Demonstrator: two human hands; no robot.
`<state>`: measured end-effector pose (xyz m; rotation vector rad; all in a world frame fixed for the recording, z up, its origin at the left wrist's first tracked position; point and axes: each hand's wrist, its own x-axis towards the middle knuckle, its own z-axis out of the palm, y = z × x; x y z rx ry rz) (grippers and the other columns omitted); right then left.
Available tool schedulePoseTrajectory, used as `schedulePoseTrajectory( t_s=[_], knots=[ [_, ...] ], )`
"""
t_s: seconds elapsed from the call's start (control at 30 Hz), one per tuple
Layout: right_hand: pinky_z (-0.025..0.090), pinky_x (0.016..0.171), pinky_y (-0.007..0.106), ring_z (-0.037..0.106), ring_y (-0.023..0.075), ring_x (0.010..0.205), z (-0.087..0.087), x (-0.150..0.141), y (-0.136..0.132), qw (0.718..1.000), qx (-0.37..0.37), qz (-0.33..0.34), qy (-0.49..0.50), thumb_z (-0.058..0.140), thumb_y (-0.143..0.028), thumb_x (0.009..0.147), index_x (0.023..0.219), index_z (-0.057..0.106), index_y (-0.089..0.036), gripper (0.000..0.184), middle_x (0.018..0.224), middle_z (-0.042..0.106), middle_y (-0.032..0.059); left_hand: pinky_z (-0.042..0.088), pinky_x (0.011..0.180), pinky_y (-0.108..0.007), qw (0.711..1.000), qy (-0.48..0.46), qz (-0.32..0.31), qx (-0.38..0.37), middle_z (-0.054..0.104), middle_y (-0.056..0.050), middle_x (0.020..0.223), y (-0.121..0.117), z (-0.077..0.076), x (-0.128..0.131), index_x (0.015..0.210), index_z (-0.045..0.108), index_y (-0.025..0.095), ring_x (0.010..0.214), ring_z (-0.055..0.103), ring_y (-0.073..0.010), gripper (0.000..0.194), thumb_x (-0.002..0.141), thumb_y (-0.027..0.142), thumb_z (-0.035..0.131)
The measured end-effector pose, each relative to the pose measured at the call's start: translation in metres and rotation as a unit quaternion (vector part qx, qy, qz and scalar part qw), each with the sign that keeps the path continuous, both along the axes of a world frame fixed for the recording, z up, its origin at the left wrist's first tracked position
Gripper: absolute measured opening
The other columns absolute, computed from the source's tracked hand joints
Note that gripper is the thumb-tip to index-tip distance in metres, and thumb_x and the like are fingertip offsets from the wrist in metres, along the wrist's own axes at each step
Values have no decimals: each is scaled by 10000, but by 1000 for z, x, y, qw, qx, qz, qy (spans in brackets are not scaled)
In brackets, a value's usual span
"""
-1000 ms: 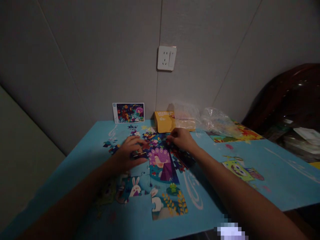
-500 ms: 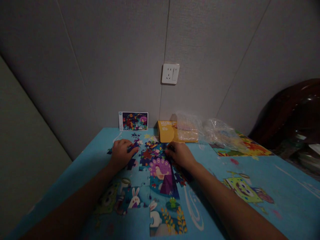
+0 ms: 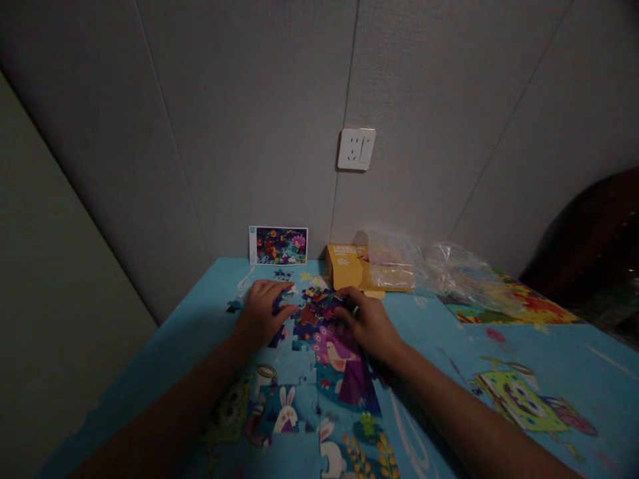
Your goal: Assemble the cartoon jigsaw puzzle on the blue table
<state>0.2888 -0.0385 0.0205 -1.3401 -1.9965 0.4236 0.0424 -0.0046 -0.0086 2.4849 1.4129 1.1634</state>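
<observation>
We're watching two bare hands over puzzle pieces (image 3: pixel 308 316), and for clean handling we're wanting the left hand (image 3: pixel 262 313) steadying lightly, not dragging neighbours, with the right hand (image 3: pixel 372 326) using only its fingertips, matching edges and pressing flat rather than forcing. Now, from the left: that thumb and those fingers are standing clearly apart, and dark pieces (image 3: pixel 278 306) are showing in the gap, though we aren't managing to tell whether they're being gripped. Between the hands, the main cluster is lying crowded on the blue tabletop (image 3: pixel 439 339), and the joined peacock section (image 3: pixel 344 366) is stretching nearer to us. Over on the right, thumb and forefinger are standing slightly apart at the cluster's right edge, and we're not seeing enough to call anything held.
</observation>
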Motion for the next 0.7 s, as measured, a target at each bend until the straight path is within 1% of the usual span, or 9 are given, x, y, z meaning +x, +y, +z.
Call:
schedulePoseTrajectory(
  t_s=[0.07,0.1,0.17,0.23,0.37,0.47,0.57,0.63,0.7],
  knots=[
    [472,760,315,663,216,879,1,-6,-4,998,-1,65,9,519,-170,892,1083,577,-214,204,973,721,63,417,1005,-447,995,4,-97,-27,682,-57,1101,-7,5,5,1324,537,276,1126,518,-271,514,834,312,689],
    [473,769,315,664,213,894,1,-9,-6,995,-3,95,11,510,-156,892,1098,572,-219,225,995,720,61,427,1002,-431,990,6,-132,-42,678,-53,1091,-10,5,7,1365,504,291,1123,526,-260,558,839,311,688],
    [476,779,311,665,208,906,1,-16,-10,991,-8,136,9,518,-145,886,1128,561,-224,259,1026,717,59,448,984,-394,983,3,-175,-61,663,-50,1058,-15,4,10,1409,462,302,1100,552,-236,577,867,290,658],
    [473,789,310,663,208,917,1,-22,-12,989,-9,147,0,540,-151,881,1160,553,-219,287,1047,713,62,464,961,-367,980,-9,-187,-65,645,-47,1019,-17,2,11,1412,463,291,1060,576,-216,533,900,259,606],
    [471,801,310,651,208,923,-2,-24,-10,991,-3,133,-14,569,-187,884,1173,564,-198,289,1057,705,72,470,942,-355,982,-21,-177,-55,626,-48,976,-17,1,13,1372,514,263,994,583,-204,459,917,223,560],
    [460,880,350,612,232,997,-6,-17,-3,994,41,75,-60,602,-254,880,1192,593,-169,323,1088,679,102,476,911,-354,987,-21,-156,-35,624,-54,938,-16,3,14,1337,551,237,959,568,-206,415,924,205,532],
    [402,988,420,521,292,1160,-11,-8,6,985,78,11,-151,627,-390,869,1250,609,-158,446,1252,597,160,476,877,-360,994,-29,-105,-11,619,-53,876,-13,6,14,1258,610,220,918,558,-213,350,924,204,508],
    [387,996,448,499,323,1193,-14,-3,11,978,55,-18,-200,627,-483,854,1253,631,-171,507,1302,567,176,473,853,-354,997,-40,-67,-5,609,-49,852,-11,6,12,1228,624,206,888,555,-211,339,910,198,506],
    [397,971,432,536,311,1140,-15,0,15,976,22,-28,-216,608,-495,862,1211,660,-174,477,1227,619,161,467,839,-348,998,-46,-37,-15,606,-42,835,-8,6,10,1219,622,191,868,554,-210,345,893,199,509]
  ],
)
